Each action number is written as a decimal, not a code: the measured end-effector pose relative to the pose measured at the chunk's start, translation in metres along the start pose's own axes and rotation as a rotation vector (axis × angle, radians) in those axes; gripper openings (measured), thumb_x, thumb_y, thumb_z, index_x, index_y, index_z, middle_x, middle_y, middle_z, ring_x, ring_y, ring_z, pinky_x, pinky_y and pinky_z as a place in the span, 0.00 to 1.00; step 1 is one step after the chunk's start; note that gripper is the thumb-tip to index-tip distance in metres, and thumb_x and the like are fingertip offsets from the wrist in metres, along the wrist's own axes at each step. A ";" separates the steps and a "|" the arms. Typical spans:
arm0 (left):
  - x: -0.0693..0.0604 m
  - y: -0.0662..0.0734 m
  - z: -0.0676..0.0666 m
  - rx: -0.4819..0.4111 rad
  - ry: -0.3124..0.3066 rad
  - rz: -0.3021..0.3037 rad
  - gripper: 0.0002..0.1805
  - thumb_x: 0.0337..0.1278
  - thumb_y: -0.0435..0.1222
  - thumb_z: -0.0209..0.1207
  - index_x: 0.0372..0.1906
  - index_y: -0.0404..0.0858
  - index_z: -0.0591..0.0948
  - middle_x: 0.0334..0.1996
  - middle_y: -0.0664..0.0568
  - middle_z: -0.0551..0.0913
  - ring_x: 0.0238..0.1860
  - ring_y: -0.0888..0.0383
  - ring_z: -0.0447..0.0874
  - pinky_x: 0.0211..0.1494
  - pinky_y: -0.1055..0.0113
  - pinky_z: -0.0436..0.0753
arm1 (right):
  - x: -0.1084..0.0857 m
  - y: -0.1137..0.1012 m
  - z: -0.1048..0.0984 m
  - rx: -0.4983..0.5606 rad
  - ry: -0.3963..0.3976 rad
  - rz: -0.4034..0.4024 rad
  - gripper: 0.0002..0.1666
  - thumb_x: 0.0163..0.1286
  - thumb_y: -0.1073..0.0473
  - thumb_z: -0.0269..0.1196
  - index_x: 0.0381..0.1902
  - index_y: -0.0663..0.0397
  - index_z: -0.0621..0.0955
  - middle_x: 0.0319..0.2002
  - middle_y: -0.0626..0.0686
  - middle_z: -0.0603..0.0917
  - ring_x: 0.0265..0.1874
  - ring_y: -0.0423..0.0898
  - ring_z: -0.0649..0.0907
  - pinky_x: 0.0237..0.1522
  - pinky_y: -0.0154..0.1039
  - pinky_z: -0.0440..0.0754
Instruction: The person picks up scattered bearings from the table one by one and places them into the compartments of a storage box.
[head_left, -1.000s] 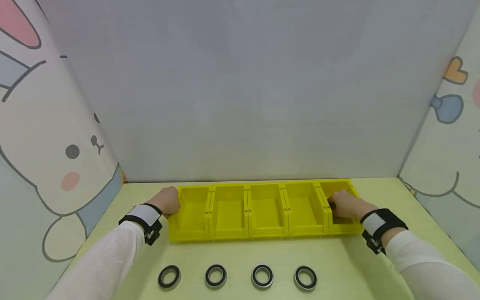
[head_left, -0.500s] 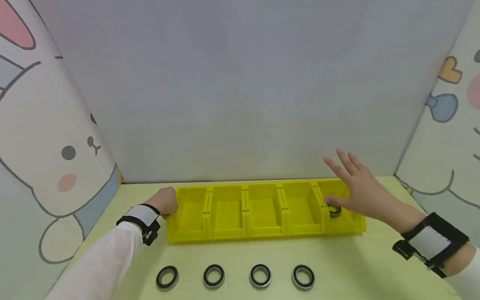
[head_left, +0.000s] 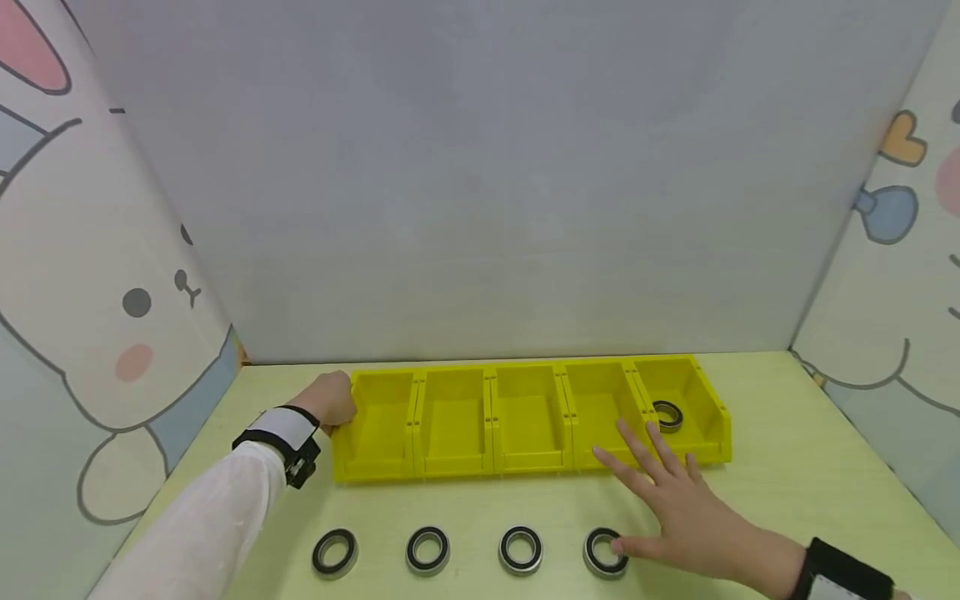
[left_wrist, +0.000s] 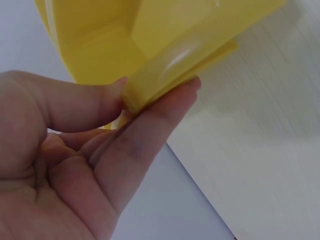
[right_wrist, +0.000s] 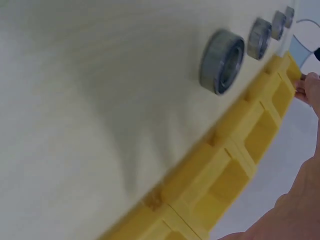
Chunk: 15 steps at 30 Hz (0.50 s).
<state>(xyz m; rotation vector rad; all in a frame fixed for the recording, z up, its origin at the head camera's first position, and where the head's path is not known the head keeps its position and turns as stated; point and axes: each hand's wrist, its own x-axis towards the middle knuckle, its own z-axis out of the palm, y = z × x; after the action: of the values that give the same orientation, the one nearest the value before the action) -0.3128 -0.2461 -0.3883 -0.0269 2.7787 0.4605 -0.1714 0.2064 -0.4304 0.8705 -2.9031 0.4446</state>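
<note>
My left hand [head_left: 330,400] pinches the left side wall of the yellow bin row [head_left: 536,462]; in the left wrist view the thumb and fingers [left_wrist: 150,125] clasp that wall's edge. My right hand [head_left: 686,517] hovers with fingers spread and nothing held, its thumb over the rightmost ball bearing [head_left: 597,568] of those on the table. A bearing [head_left: 667,416] lies in the rightmost compartment, leaning by its left wall. Three other bearings, the left one [head_left: 334,553], the second [head_left: 427,551] and the third [head_left: 521,550], lie in a line before the bins.
The pale yellow table [head_left: 795,467] runs under everything. A grey panel [head_left: 480,183] rises behind the bins. Printed side panels, the left one [head_left: 82,250] and the right one [head_left: 892,308], flank the table.
My right hand has let go of a bearing in the rightmost compartment, lifted out with spread fingers, then come down toward the rightmost table bearing. The left hand keeps its hold on the bin.
</note>
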 end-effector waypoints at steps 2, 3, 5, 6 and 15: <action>0.000 0.000 0.000 -0.003 0.000 0.000 0.03 0.54 0.23 0.49 0.34 0.27 0.72 0.24 0.44 0.76 0.20 0.55 0.80 0.24 0.67 0.83 | -0.004 0.002 0.014 0.042 -0.056 0.012 0.55 0.51 0.25 0.60 0.73 0.26 0.50 0.75 0.47 0.35 0.72 0.66 0.40 0.50 0.82 0.51; 0.000 0.000 0.000 -0.004 0.000 0.001 0.03 0.54 0.23 0.49 0.34 0.27 0.72 0.24 0.45 0.76 0.20 0.55 0.80 0.23 0.67 0.83 | -0.007 0.004 0.021 0.059 -0.079 0.010 0.55 0.51 0.25 0.59 0.73 0.26 0.50 0.75 0.47 0.36 0.71 0.67 0.41 0.50 0.83 0.51; 0.001 -0.001 0.000 0.004 0.000 0.010 0.03 0.54 0.24 0.49 0.34 0.27 0.72 0.23 0.45 0.76 0.19 0.56 0.79 0.23 0.67 0.83 | -0.012 0.007 0.034 0.084 -0.104 -0.013 0.55 0.51 0.24 0.58 0.73 0.28 0.51 0.76 0.49 0.39 0.70 0.69 0.44 0.48 0.83 0.52; 0.001 -0.001 0.000 0.009 0.002 0.014 0.03 0.54 0.24 0.49 0.34 0.27 0.72 0.22 0.45 0.76 0.18 0.56 0.79 0.22 0.67 0.82 | -0.014 0.008 0.040 0.082 -0.115 -0.028 0.55 0.51 0.23 0.57 0.73 0.28 0.51 0.76 0.50 0.40 0.70 0.70 0.45 0.47 0.83 0.54; -0.001 -0.002 0.000 0.013 0.012 0.000 0.03 0.54 0.24 0.50 0.33 0.27 0.73 0.22 0.45 0.77 0.17 0.56 0.79 0.22 0.68 0.82 | -0.025 0.012 0.068 0.153 -0.243 -0.049 0.52 0.52 0.20 0.53 0.72 0.23 0.53 0.75 0.51 0.45 0.70 0.69 0.46 0.49 0.82 0.54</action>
<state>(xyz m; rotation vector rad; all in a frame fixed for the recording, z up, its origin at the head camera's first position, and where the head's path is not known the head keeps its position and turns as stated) -0.3115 -0.2480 -0.3889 -0.0271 2.7935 0.4436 -0.1561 0.2092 -0.5021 1.0860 -3.0898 0.6036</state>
